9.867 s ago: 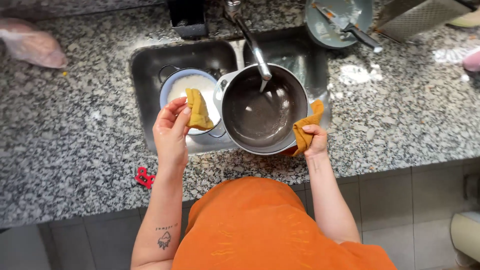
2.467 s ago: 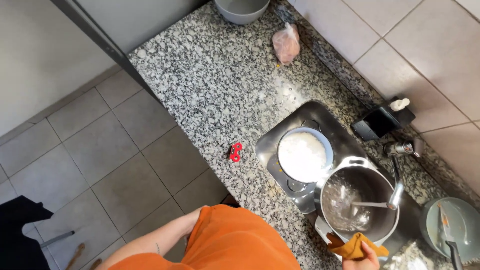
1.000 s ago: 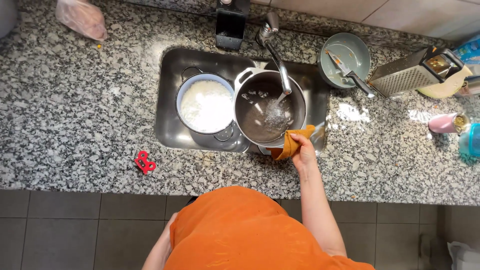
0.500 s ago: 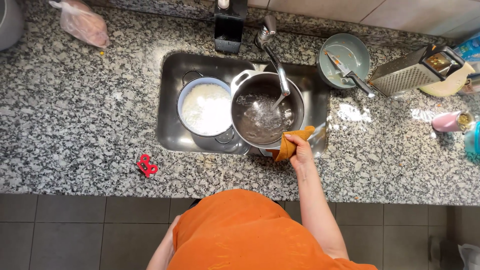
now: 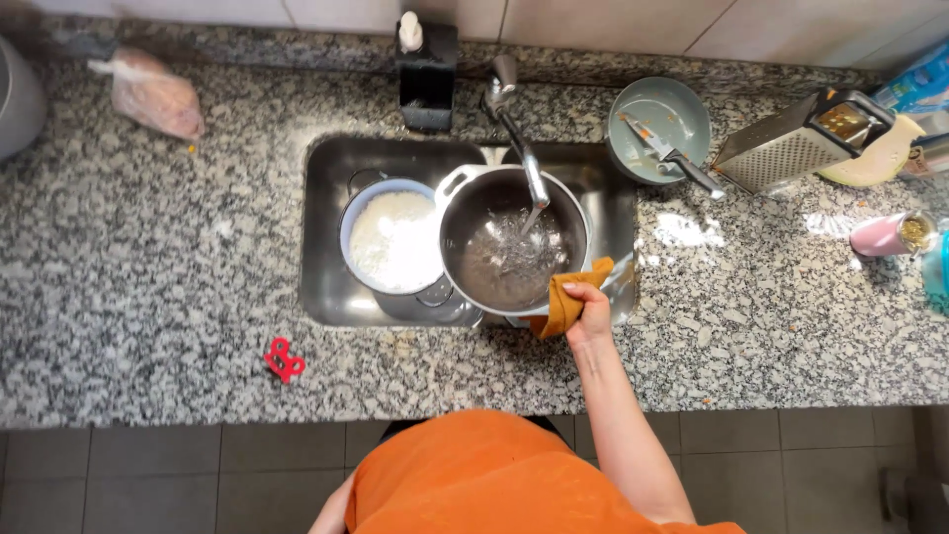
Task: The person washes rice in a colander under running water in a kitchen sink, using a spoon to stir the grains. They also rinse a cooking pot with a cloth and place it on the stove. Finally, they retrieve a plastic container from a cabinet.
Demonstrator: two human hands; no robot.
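Note:
A dark metal pot (image 5: 509,247) sits in the steel sink (image 5: 326,227) under the tap (image 5: 519,138), and water runs into it. My right hand (image 5: 590,314) grips the pot's near right rim through a folded mustard-yellow cloth (image 5: 565,302). Left of the pot stands a pale blue bowl (image 5: 390,237) full of white foam or liquid. My left hand (image 5: 336,509) hangs low beside my orange shirt at the bottom edge, mostly hidden, away from the sink.
On the granite counter: a black soap dispenser (image 5: 427,64) behind the sink, a grey-green plate with a knife (image 5: 660,133), a metal box grater (image 5: 806,148), a pink shaker (image 5: 890,235), a plastic bag (image 5: 148,94) at far left, a small red object (image 5: 284,360) near the front edge.
Ten seconds ago both hands held the pot with cloths; since then the left hand has dropped to my side. The tap is now running into the pot. Over the last second little has moved.

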